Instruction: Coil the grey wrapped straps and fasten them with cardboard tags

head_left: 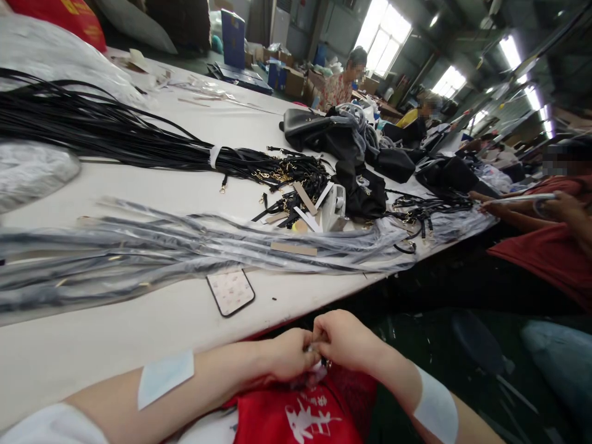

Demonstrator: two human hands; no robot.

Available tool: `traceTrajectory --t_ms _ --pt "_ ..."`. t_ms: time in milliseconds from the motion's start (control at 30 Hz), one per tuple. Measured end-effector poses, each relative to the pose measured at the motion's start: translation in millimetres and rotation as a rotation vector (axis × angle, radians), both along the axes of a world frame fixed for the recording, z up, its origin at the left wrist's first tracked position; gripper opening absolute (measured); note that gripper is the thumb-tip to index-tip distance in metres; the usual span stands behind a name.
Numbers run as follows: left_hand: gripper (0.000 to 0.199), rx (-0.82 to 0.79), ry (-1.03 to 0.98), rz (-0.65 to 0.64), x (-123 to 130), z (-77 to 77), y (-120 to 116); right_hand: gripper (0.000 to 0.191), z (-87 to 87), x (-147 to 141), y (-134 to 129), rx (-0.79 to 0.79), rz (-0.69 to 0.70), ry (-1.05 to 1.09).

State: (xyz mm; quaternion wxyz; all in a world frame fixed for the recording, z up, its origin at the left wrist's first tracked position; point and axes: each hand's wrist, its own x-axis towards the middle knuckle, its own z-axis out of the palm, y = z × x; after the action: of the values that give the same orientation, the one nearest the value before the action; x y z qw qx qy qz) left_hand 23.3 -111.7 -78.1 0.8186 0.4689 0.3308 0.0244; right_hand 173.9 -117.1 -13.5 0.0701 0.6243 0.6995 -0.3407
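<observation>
My left hand [292, 353] and my right hand [345, 338] meet in front of my body, just off the table's near edge. The fingers of both are pinched together on a small piece in clear plastic [317, 371]. A dark bit with a metallic glint shows under my right fingers; its kind is mostly hidden. Below the hands is a red apron [300, 416] with white print. Closest on the table lies a phone [231, 292] with a patterned back. Beyond it stretch long black straps in clear plastic sleeves [185, 250].
A bundle of bare black straps [152, 139] with gold clasps crosses the white table [152, 191]. Black bags [319, 129] and cardboard strips [293, 248] lie farther along. A person in red [550, 246] works at the right; another person [340, 86] is across the table.
</observation>
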Motion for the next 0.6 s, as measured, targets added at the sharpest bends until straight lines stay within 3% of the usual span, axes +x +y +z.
traceTrajectory --t_ms 133,267,367,500,600 --pt "0.014 -0.078 -0.067 0.087 -2.3 -0.4 20.3 0.018 5.6 -5.4 -10.2 0.276 0.054 -0.002" --pt "0.024 -0.286 -0.227 0.233 -8.1 15.2 50.0 0.032 3.0 1.0 -16.2 0.511 0.051 0.208" --pt "0.019 -0.394 -0.301 0.308 -9.3 28.7 66.3 0.045 -9.7 -1.3 -21.1 0.677 0.077 0.172" --pt "0.023 -0.273 -0.353 0.335 -11.4 40.3 78.1 0.073 -22.3 -11.0 -25.9 0.866 0.087 0.114" --pt "0.035 -0.165 -0.385 0.317 -18.5 44.7 83.1 0.065 -17.2 0.9 -7.4 0.862 0.121 0.240"
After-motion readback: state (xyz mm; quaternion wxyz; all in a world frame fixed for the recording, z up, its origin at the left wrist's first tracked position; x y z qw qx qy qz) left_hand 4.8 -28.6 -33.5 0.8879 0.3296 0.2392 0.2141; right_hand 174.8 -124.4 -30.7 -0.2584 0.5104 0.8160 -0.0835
